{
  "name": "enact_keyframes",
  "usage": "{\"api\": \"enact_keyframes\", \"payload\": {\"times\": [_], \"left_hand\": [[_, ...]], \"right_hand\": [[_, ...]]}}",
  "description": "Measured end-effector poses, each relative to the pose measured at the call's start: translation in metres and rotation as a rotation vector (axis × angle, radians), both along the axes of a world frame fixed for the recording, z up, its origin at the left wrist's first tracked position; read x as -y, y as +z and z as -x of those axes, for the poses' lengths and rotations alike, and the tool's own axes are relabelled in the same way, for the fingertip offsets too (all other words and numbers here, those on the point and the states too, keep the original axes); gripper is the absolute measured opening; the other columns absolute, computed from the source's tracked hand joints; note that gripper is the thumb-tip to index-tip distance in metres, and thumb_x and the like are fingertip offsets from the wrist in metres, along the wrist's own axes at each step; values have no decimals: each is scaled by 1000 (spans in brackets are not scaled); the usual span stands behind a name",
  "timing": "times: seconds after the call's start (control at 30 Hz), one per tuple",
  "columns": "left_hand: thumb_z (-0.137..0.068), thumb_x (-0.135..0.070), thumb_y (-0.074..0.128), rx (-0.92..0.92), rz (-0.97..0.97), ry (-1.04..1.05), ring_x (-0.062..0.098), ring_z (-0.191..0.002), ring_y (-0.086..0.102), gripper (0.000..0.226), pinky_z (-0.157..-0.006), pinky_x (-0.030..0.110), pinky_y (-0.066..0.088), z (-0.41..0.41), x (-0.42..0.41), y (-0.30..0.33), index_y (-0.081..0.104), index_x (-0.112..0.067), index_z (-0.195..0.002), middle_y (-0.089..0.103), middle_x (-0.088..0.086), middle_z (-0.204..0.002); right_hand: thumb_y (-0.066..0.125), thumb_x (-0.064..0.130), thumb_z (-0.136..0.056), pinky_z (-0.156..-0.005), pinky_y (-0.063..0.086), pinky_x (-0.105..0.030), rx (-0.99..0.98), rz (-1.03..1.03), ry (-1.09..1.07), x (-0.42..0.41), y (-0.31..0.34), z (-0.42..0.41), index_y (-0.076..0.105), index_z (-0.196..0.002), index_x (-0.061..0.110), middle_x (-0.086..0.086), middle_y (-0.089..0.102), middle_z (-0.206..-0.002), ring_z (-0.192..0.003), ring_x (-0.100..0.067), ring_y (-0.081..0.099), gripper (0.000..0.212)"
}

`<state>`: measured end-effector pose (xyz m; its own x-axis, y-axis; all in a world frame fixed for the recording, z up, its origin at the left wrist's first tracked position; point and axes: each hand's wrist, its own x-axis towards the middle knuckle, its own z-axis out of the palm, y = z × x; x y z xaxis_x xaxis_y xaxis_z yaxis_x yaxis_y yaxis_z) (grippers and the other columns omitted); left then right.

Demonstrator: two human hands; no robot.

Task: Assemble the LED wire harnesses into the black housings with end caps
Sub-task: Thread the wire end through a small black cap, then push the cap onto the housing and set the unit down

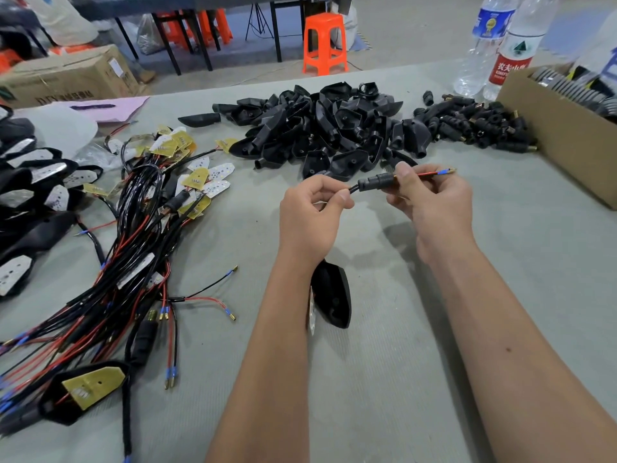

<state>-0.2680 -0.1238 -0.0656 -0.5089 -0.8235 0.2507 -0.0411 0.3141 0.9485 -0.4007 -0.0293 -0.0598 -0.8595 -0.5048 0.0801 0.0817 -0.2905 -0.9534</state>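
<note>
One black housing [332,297] hangs low under the left wrist, with the harness cable going up from it into the hands. The left hand [312,212] pinches the black cable just behind the end cap [375,180], and the right hand [429,203] pinches the cap and the red wire [430,173] that comes out of it. Both grips are pressed on the thin parts. The risk, I think, is that the cap slides crooked and nips the wire, or that a hard pull strains the joint at the housing. Farther on the counter [384,362] lies the heap of empty housings [320,128], and beside it the loose caps [474,123].
</note>
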Motion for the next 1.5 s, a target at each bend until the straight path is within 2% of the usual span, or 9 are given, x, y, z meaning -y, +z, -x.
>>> {"api": "enact_keyframes", "payload": {"times": [0.07, 0.2, 0.37, 0.5, 0.73, 0.97, 1.1, 1.23, 1.5], "left_hand": [[-95, -9, 66, -24, -61, -26, -2, -56, 57, 12, -62, 20, 43, 1, -1, 1, 72, -17, -89, 76, -3, -75], [-96, -7, 65, -103, -172, -53, 10, -50, 43, 15, -50, 20, 37, 1, -1, 2, 72, -17, -87, 75, -1, -74], [-96, -8, 66, -72, -202, -54, 10, -49, 40, 17, -50, 22, 35, 0, -2, 3, 73, -18, -85, 75, 0, -73], [-96, -7, 66, -54, -191, -83, 9, -48, 38, 16, -50, 21, 34, -2, 1, 4, 73, -16, -84, 75, 1, -73], [-93, -9, 70, 83, -73, -52, -4, -54, 58, 11, -60, 14, 43, -1, 2, -1, 75, -15, -87, 76, -2, -72], [-98, -12, 64, -35, -353, -68, 6, -44, 41, 6, -45, 18, 35, -1, -4, 4, 66, -7, -96, 74, 3, -71], [-100, -26, 66, 29, -395, -98, 6, -43, 40, 16, -42, 18, 33, 0, -6, 6, 67, -11, -97, 63, 1, -68], [-95, -17, 71, 102, -374, -151, 7, -49, 47, 11, -47, 18, 38, -2, -8, 7, 71, -7, -93, 63, 5, -74], [-101, -19, 63, 102, -532, -464, 21, -68, 71, 8, -58, 22, 53, -12, -7, 18, 61, -14, -97, 78, 13, -94]], "right_hand": [[76, 12, -93, -71, 59, -29, 59, 40, 60, 1, 0, -4, 64, -89, 10, -5, 75, -76, -78, -24, 76, 12], [71, 6, -96, -68, 58, -26, 69, 45, 94, 2, -1, -3, 61, -99, 6, -19, 77, -89, -77, -30, 77, 11], [71, 3, -95, -68, 56, -26, -21, 5, 87, 2, -3, 1, 63, -103, 7, -14, 75, -84, -76, -25, 75, 12], [71, 5, -95, -68, 55, -24, 73, 51, 139, 0, -3, 1, 64, -104, 2, -16, 78, -90, -81, -27, 74, 12], [77, 9, -91, -63, 53, -23, -77, -73, 95, -2, -3, -1, 70, -99, 6, -10, 80, -88, -80, -24, 77, 11], [63, 12, -101, -63, 48, -21, -97, -78, 238, -2, -1, -2, 67, -103, 11, -7, 80, -99, -88, -22, 76, 5], [50, 15, -108, -67, 53, -24, -37, -77, 268, 1, -4, -5, 73, -98, 10, -11, 79, -102, -92, -23, 73, 26], [57, 16, -105, -66, 53, -22, -36, -126, 115, 3, -7, -2, 78, -91, 13, -1, 75, -85, -78, -11, 66, 26], [46, 18, -110, -55, 55, -25, 32, -21, -62, -2, -1, 1, 67, -97, 11, -4, 71, -64, -54, -15, 65, 25]]}}
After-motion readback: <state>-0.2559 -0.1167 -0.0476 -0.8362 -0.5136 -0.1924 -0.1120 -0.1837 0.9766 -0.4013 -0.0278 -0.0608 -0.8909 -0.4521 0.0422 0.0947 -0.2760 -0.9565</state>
